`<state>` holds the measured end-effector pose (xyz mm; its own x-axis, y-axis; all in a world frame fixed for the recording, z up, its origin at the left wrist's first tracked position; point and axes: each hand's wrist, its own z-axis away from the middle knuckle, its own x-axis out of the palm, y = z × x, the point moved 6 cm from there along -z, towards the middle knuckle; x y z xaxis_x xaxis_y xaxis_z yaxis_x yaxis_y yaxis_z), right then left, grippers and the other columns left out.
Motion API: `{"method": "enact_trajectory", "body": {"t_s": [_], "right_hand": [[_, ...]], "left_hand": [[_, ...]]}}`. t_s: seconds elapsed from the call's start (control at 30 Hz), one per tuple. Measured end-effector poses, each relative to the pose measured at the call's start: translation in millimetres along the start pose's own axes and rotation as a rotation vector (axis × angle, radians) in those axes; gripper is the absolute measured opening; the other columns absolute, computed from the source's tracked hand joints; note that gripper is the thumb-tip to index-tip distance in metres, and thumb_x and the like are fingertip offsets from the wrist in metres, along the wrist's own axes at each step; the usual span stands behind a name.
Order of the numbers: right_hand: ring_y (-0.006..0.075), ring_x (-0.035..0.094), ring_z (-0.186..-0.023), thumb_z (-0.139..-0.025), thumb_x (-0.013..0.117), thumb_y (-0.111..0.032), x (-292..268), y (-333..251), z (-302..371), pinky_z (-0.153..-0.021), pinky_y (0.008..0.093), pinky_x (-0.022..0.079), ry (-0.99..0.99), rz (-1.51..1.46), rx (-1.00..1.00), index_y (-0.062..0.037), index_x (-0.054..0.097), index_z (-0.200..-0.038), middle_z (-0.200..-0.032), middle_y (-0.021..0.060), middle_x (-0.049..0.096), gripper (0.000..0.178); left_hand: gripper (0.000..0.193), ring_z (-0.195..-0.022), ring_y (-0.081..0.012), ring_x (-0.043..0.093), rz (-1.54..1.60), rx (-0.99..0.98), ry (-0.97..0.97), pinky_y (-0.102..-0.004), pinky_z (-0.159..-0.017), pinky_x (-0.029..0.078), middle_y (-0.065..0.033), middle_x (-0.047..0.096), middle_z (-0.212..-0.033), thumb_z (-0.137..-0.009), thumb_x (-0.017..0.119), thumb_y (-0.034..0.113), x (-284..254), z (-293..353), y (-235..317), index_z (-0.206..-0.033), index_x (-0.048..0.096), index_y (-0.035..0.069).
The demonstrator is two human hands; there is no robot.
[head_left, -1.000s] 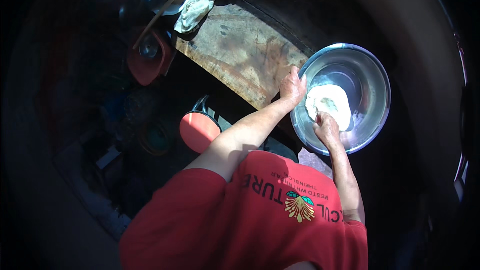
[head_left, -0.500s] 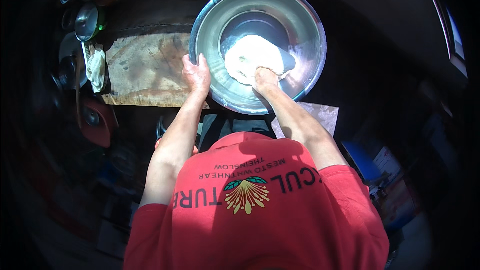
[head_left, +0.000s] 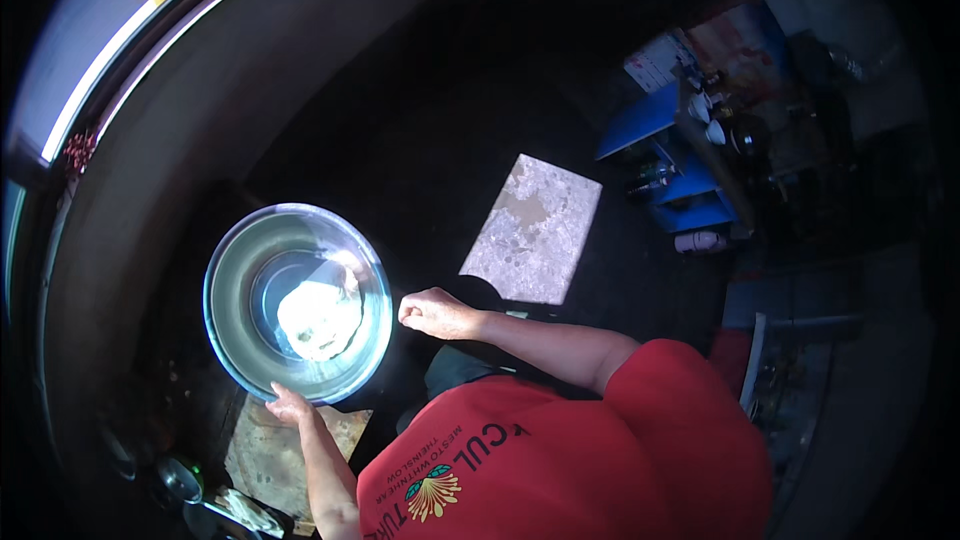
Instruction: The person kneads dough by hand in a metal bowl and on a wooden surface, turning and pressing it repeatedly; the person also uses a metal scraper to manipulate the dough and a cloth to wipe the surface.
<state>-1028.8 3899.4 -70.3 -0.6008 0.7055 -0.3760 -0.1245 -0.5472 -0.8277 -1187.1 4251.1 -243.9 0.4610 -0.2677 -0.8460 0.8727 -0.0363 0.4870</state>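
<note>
A wide metal basin stands at the left, and a pale lump of dough lies in it, glaring white in the sunlight. My left hand grips the basin's near rim, its thumb over the edge and its other fingers partly hidden. Just to the right of the basin, apart from it, is my right hand. Its fingers are curled into a loose fist, and nothing shows in them.
A wooden board lies below the basin. At the lower left are a metal pan and a whitish cloth. A sunlit patch marks the dark floor. Blue shelves holding bowls stand at the right.
The view has swung to the right, bringing the shelves and floor in. My right hand has left the dough and come out of the basin. My left hand stays on the rim.
</note>
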Motion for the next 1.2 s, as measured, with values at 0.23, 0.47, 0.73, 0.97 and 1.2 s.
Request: {"method": "enact_trajectory", "body": {"t_s": [0.23, 0.47, 0.73, 0.97, 1.2], "right_hand": [[0.023, 0.063, -0.07, -0.076, 0.058, -0.018, 19.3, 354.0, 334.4, -0.065, 0.0358, 0.049, 0.476, -0.081, 1.081, -0.0055, 0.063, -0.077, -0.071, 0.0126, 0.064, 0.014], [0.0207, 0.062, -0.067, -0.076, 0.059, -0.02, 166.3, 409.3, 554.1, -0.061, 0.0351, 0.048, 0.54, -0.518, 1.37, -0.006, 0.064, -0.081, -0.07, 0.0104, 0.063, 0.016], [0.0181, 0.06, -0.062, -0.076, 0.061, -0.022, 215.9, 474.1, 631.3, -0.057, 0.0344, 0.047, 0.689, -0.854, 1.336, -0.0065, 0.065, -0.085, -0.069, 0.0078, 0.063, 0.019], [0.0158, 0.058, -0.059, -0.075, 0.062, -0.024, 140.0, 559.0, 666.4, -0.053, 0.0337, 0.047, 1.254, -0.918, 1.03, -0.007, 0.065, -0.089, -0.068, 0.0056, 0.062, 0.022], [0.0148, 0.049, -0.044, -0.071, 0.053, -0.021, -24.8, 569.4, 667.6, -0.045, 0.0372, 0.039, 1.316, -0.938, 1.047, -0.0088, 0.056, -0.055, -0.048, 0.0041, 0.051, 0.02]], "left_hand": [[0.063, -0.082, -0.0399, 0.061, -0.02, 0.294, -0.352, -0.0454, -0.077, 0.048, -0.0272, 0.062, -0.09, -0.084, 0.051, 0.053, 63.5, 47.7, 24.7, -0.099, 0.059, -0.007], [0.058, -0.08, -0.0381, 0.061, -0.158, 0.741, -0.929, -0.0446, -0.074, 0.048, -0.0253, 0.062, -0.088, -0.084, 0.051, 0.05, 148.5, 288.0, 115.5, -0.098, 0.059, -0.006], [0.054, -0.078, -0.0359, 0.061, -0.454, 1.03, -1.287, -0.0437, -0.07, 0.048, -0.0231, 0.061, -0.086, -0.085, 0.051, 0.047, 207.9, 577.3, 131.4, -0.097, 0.059, -0.005], [0.05, -0.075, -0.034, 0.061, -0.7, 1.135, -1.392, -0.0429, -0.067, 0.049, -0.0211, 0.06, -0.085, -0.085, 0.051, 0.044, 243.2, 742.1, 114.0, -0.096, 0.058, -0.004], [0.045, -0.073, -0.0321, 0.061, -0.848, 1.273, -1.429, -0.0421, -0.064, 0.049, -0.0192, 0.06, -0.083, -0.086, 0.051, 0.041, 292.2, 890.8, 135.3, -0.095, 0.058, -0.003]]}}
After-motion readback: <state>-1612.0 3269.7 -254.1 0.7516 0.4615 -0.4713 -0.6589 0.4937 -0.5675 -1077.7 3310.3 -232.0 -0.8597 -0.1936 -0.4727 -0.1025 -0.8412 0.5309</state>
